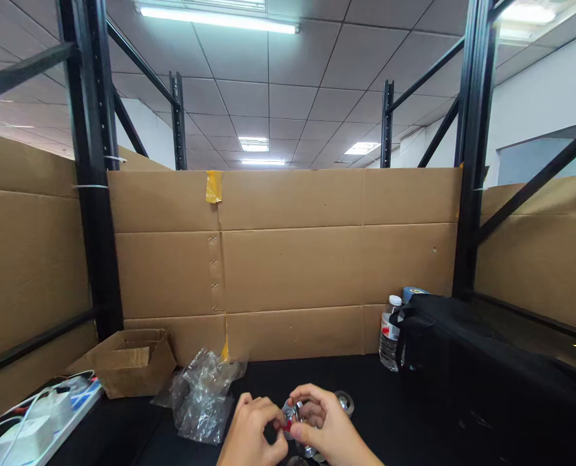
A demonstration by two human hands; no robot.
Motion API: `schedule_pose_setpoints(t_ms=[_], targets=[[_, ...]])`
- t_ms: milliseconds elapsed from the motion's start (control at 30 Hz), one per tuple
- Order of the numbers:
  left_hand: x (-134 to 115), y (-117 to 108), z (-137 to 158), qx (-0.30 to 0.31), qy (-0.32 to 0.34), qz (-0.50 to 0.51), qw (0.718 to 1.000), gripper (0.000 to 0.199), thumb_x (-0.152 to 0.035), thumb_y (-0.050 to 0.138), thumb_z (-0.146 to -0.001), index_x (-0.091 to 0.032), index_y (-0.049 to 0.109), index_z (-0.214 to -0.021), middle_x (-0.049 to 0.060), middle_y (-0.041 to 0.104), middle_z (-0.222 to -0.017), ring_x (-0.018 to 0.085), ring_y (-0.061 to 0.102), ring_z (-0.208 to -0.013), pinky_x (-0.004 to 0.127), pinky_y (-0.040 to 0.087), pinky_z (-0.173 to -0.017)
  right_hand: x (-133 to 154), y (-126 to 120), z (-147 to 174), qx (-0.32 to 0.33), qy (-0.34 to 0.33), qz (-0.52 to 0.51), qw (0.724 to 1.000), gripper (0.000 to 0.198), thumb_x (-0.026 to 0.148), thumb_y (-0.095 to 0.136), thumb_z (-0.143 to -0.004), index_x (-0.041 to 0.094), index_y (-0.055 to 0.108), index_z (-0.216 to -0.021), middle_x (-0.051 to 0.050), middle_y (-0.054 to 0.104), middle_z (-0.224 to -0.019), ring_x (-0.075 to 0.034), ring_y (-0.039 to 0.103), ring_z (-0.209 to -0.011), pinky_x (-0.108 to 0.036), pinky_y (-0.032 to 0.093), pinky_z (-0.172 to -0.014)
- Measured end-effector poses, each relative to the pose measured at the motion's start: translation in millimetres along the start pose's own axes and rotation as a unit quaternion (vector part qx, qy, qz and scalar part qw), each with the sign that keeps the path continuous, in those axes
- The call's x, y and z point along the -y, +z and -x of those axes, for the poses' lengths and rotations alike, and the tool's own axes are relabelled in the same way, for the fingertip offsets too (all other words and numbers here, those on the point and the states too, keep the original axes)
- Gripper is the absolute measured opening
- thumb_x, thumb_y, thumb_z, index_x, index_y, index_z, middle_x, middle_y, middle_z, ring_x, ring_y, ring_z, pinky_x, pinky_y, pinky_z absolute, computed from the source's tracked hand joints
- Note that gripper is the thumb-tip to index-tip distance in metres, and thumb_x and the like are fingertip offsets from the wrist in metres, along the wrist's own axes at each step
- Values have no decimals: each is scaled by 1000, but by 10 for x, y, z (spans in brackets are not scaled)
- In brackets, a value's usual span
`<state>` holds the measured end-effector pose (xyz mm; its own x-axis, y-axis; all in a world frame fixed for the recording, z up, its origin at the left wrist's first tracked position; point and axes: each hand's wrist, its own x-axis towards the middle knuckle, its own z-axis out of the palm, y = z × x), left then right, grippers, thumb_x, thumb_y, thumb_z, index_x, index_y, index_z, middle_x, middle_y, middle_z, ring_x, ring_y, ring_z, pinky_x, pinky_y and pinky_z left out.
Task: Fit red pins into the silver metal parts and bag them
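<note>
Low in the middle of the view, my left hand (255, 432) and my right hand (327, 424) meet over the black table surface. Between their fingertips is a small shiny metal part (298, 409) with a red piece (288, 426) on it; its exact kind cannot be made out. The left thumb and forefinger pinch at the red piece. My right fingers curl round the metal part from the other side. Another round silver part (345, 402) lies just behind my right hand. More shiny metal pieces (307, 450) show below and between the hands, partly hidden.
A crumpled clear plastic bag (204, 398) lies left of my hands, with an open cardboard box (130, 362) behind it. A power strip (69, 421) with white plugs is at far left. On the right stand a water bottle (389, 336) and a large black bag (482, 369). Cardboard panels (292, 272) wall the back.
</note>
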<state>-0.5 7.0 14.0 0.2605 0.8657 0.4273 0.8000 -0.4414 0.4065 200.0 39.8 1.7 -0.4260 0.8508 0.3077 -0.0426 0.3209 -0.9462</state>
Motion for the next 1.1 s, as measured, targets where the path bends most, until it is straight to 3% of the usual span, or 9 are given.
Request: schedule_pose_setpoints(t_ms=[67, 133, 267, 367, 467, 600, 733, 867, 1100], targets=[[59, -102, 12, 9, -25, -34, 999, 22, -9, 58, -68, -24, 73, -74, 0, 75, -79, 18, 67, -79, 34, 37, -87, 50, -159, -32, -60, 11, 77, 995, 53, 45, 83, -69, 19, 69, -114, -11, 72, -109, -24, 69, -90, -33, 54, -74], [163, -207, 31, 49, -48, -54, 996, 24, -8, 57, -66, -24, 73, -75, -1, 75, -77, 18, 67, -77, 31, 38, -84, 73, -397, -59, -111, 26, 209, 971, 48, 39, 81, -71, 21, 72, -114, -10, 74, -101, -25, 68, -86, -34, 53, -74], [361, -355, 76, 152, -89, -54, 983, 25, -8, 57, -64, -22, 74, -75, -3, 75, -73, 16, 68, -72, 25, 41, -71, -16, -868, -56, -105, 68, 390, 913, 37, 28, 81, -64, 23, 76, -100, -7, 75, -104, -29, 65, -103, -35, 47, -91], [332, -379, 93, 139, -62, -56, 987, 22, -12, 61, -68, -23, 74, -82, -1, 74, -85, 18, 67, -80, 25, 43, -72, -145, -1035, -26, -93, 127, 433, 887, 38, 25, 78, -63, 24, 76, -101, -6, 74, -104, -28, 65, -104, -32, 46, -87], [170, -283, 90, 116, 7, -9, 993, 28, -18, 63, -79, -28, 72, -104, 2, 70, -109, 21, 64, -100, 28, 44, -87, -225, -1067, -6, -61, 141, 443, 883, 41, 25, 78, -62, 25, 75, -103, -5, 73, -105, -27, 64, -103, -31, 46, -87], [39, 81, 76, 178, 90, 1, 980, 44, -17, 68, -79, -37, 69, -118, 0, 68, -123, 25, 62, -110, 32, 44, -93, -225, -1057, 4, -20, 109, 442, 890, 39, 22, 74, -67, 22, 73, -105, -6, 72, -107, -25, 63, -104, -30, 45, -89], [95, 417, 69, 200, 97, -14, 975, 31, -18, 70, -82, -38, 75, -104, -1, 74, -109, 25, 65, -105, 33, 44, -92, -176, -1027, 17, -15, 106, 472, 875, 39, 22, 70, -70, 21, 72, -109, -8, 68, -113, -25, 62, -107, -32, 45, -93], [128, 410, 63, 205, 81, -2, 975, 30, -22, 77, -79, -40, 77, -103, -2, 75, -108, 25, 67, -104, 33, 44, -91, -95, -970, 28, -24, 100, 500, 860, 41, 26, 68, -73, 24, 70, -114, -8, 65, -120, -28, 57, -113, -36, 44, -98], [179, 461, 26, 228, 117, 60, 965, 16, -19, 78, -81, -35, 80, -87, -4, 77, -91, 16, 71, -88, 22, 44, -78, 160, -760, 41, -24, 25, 435, 900, 37, 23, 67, -77, 24, 69, -114, -8, 62, -124, -26, 55, -117, -37, 40, -105]])
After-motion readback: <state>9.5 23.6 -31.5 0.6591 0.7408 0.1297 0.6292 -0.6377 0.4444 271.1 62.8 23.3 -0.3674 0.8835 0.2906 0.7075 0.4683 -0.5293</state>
